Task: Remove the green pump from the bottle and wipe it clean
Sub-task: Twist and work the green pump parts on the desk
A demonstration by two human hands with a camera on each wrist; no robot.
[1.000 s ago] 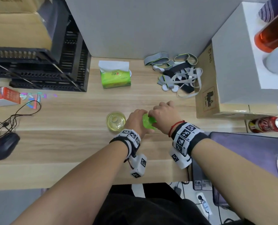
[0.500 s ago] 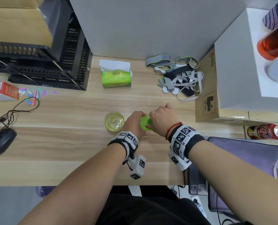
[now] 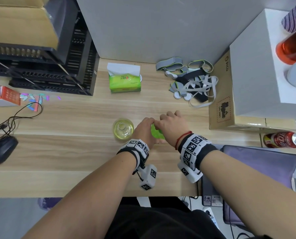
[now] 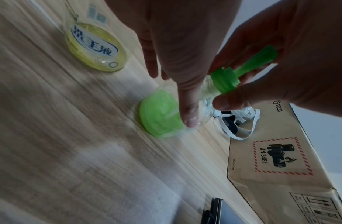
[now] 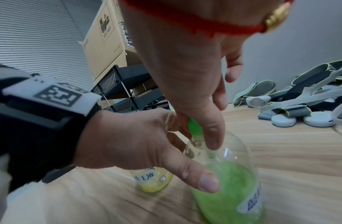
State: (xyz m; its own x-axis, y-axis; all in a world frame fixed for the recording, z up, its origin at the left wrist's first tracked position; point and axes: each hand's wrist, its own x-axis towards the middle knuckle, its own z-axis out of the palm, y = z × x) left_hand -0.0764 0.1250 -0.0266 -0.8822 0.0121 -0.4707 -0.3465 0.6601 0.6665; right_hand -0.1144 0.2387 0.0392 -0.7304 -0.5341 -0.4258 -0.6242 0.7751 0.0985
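Observation:
A clear bottle (image 4: pixel 160 119) holding green liquid (image 5: pixel 229 181) stands on the wooden desk (image 3: pixel 74 152), mostly hidden by my hands in the head view. My left hand (image 3: pixel 144 128) grips its body, thumb (image 4: pixel 187 106) pressed on the front. The green pump (image 4: pixel 242 71) sits on the bottle's neck. My right hand (image 3: pixel 168 123) comes down from above, and its fingers (image 4: pixel 229 101) curl round the pump's collar. In the right wrist view only a sliver of the pump (image 5: pixel 194 127) shows under my right thumb. A green tissue pack (image 3: pixel 124 81) lies at the back of the desk.
A second bottle (image 3: pixel 123 129) of yellow liquid, with no pump, stands just left of my left hand. Grey straps (image 3: pixel 188 80) lie at the back right beside a cardboard box (image 3: pixel 221 100). A mouse (image 3: pixel 2 149) and cables sit far left, black trays (image 3: pixel 57 69) at the back left.
Both hands have stayed on the green bottle. My right hand's fingers have shifted round the pump top, spreading out a little.

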